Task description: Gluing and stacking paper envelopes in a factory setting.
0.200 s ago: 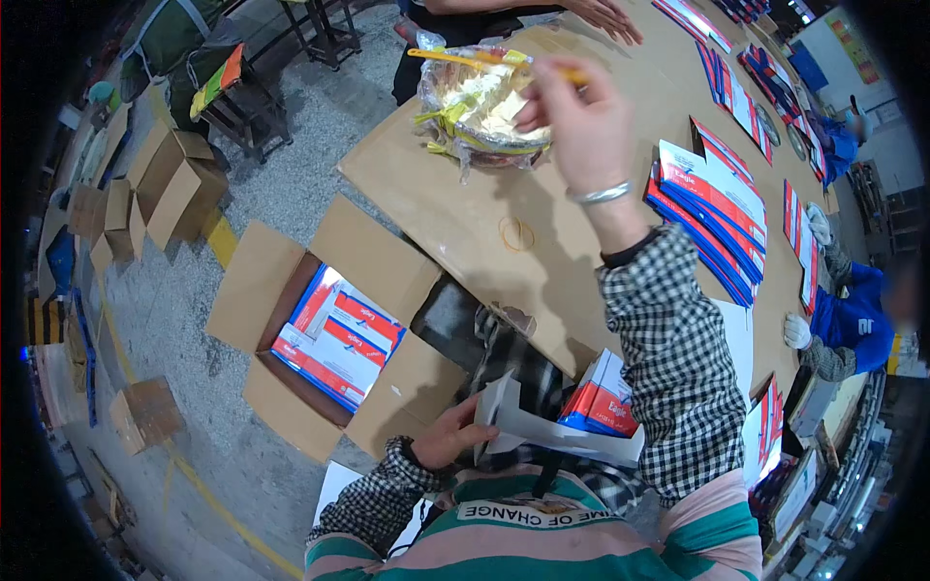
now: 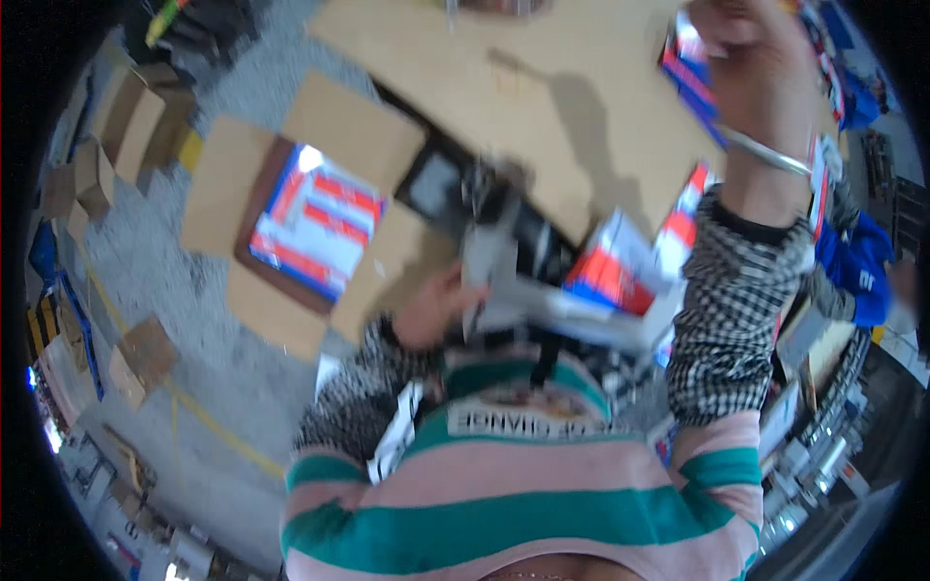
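Note:
My left hand [image 2: 431, 308] is closed on the end of a pale open cardboard carton [image 2: 492, 266] at my lap. A red, white and blue printed pack [image 2: 605, 271] is by the carton's right part; blur hides whether it is inside. Up at the right, my right hand [image 2: 751, 68] is raised above the table with curled fingers, smeared by motion. The thin yellow stick it held a moment ago cannot be made out, but a thin straight shadow runs from the hand's shadow on the cardboard-covered table [image 2: 446, 44].
Left of the table, an open brown box [image 2: 334, 121] holds red, white and blue printed packs [image 2: 315, 223]. More cardboard boxes [image 2: 145, 353] stand on the grey floor. A bowl [image 2: 504, 5] shows at the top edge. To the right is a person in blue [image 2: 857, 266].
My right hand has moved away from the bowl of pale paste to the right. The view has shifted, so table and boxes sit higher. My left hand still grips the carton.

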A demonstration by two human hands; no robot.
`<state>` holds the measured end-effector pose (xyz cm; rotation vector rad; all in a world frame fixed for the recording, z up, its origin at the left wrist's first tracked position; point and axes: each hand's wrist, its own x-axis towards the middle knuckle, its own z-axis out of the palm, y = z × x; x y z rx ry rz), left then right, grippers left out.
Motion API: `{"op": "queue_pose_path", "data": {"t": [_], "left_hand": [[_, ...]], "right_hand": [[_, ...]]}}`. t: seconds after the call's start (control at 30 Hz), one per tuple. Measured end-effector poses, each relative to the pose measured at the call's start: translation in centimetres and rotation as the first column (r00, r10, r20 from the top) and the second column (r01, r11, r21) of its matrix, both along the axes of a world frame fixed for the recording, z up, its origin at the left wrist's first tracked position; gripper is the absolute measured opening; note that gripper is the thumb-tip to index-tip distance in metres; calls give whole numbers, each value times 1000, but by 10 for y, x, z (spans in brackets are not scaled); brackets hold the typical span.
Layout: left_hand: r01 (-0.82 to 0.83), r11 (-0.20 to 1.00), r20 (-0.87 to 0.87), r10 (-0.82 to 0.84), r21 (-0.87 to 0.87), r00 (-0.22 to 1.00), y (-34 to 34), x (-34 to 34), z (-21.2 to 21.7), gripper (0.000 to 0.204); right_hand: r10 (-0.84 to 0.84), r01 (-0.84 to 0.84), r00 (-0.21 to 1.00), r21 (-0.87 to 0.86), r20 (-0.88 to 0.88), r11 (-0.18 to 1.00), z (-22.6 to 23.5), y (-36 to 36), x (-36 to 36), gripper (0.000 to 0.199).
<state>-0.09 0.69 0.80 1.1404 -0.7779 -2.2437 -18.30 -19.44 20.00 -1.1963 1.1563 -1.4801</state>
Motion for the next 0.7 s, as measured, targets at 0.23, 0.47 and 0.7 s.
{"op": "queue_pose_path", "data": {"t": [0.23,0.47,0.7], "left_hand": [[-162,974,-167,188,157,968,1,-9,6,51],[-223,975,-37,222,-10,974,22,-24,28,46],[-185,910,37,214,-372,976,34,-25,44,50]], "right_hand": [[582,-577,779,95,-232,811,-22,116,-113,32],[552,-533,833,240,-17,811,-51,187,-95,16],[570,-545,821,262,-25,796,-71,201,-82,8]]}}
